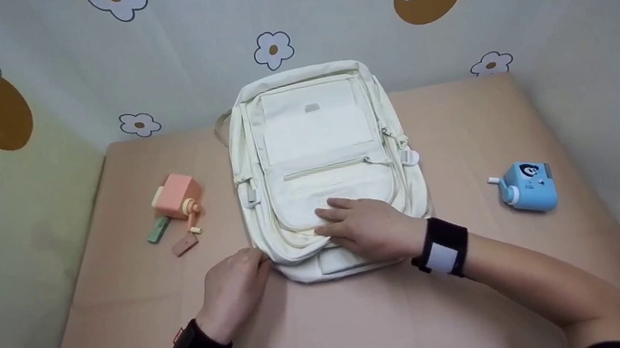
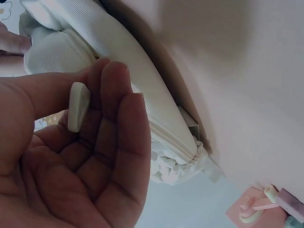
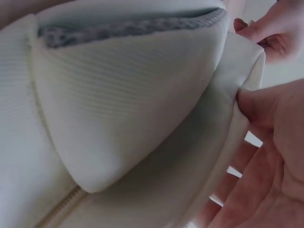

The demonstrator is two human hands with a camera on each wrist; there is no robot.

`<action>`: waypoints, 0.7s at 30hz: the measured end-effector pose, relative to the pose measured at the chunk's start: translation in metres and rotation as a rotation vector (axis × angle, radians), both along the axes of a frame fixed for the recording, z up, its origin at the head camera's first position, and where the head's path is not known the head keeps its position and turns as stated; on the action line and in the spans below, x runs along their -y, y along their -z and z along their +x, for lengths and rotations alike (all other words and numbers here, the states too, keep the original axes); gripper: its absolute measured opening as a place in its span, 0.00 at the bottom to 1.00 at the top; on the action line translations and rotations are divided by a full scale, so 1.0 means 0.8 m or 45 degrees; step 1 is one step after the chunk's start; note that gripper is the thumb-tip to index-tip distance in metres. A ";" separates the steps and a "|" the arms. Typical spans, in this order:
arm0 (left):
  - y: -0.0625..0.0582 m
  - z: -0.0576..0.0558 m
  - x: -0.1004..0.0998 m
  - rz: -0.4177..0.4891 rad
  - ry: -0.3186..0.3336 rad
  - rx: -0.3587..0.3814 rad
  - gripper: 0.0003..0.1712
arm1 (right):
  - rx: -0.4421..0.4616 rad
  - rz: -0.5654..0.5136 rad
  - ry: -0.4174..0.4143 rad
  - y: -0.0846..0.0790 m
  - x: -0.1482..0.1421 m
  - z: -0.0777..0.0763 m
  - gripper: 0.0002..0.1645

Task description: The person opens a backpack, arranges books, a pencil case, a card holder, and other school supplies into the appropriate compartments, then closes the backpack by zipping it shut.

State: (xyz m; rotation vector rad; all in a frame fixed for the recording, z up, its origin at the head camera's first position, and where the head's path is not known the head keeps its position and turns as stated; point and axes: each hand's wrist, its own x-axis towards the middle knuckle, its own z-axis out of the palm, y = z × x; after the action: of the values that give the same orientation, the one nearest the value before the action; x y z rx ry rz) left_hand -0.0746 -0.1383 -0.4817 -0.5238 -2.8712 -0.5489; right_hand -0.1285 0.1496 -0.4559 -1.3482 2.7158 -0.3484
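A cream backpack (image 1: pixel 316 131) lies front up, its bottom toward me. At its lower left corner is my left hand (image 1: pixel 238 288). In the left wrist view, that hand's (image 2: pixel 90 156) curled fingers and thumb pinch a small cream tab (image 2: pixel 77 107), like a zipper pull; how it joins the bag is hidden. My right hand (image 1: pixel 374 226) lies over the lower front of the bag, fingers spread. Its thumb presses into a cloth edge in the right wrist view, with the fingers (image 3: pixel 247 190) partly behind that edge.
Left of the bag sit a pink crank pencil sharpener (image 1: pixel 178 196), a green block (image 1: pixel 158 230) and a brownish-pink block (image 1: pixel 185 244). A blue crank sharpener (image 1: pixel 529 187) stands at the right. Patterned cloth (image 1: pixel 318 5) hangs behind the tan table (image 1: pixel 343 337).
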 end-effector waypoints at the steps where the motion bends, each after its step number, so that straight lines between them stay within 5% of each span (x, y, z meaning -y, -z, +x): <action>1: 0.000 0.000 0.001 0.005 -0.010 0.009 0.04 | 0.000 0.006 -0.006 -0.001 0.001 0.001 0.22; 15: 0.003 -0.004 0.008 -0.003 -0.039 0.058 0.06 | -0.124 0.124 -0.011 -0.009 0.050 0.022 0.37; 21: 0.003 -0.004 0.008 -0.030 -0.054 0.097 0.09 | -0.179 0.165 0.068 0.000 0.064 0.017 0.27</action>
State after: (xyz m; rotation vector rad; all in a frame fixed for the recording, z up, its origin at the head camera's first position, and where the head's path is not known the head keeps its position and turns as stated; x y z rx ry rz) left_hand -0.0777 -0.1447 -0.4843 -0.4537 -2.9570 -0.5400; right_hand -0.1153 0.0984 -0.4557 -1.3149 2.8348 -0.0813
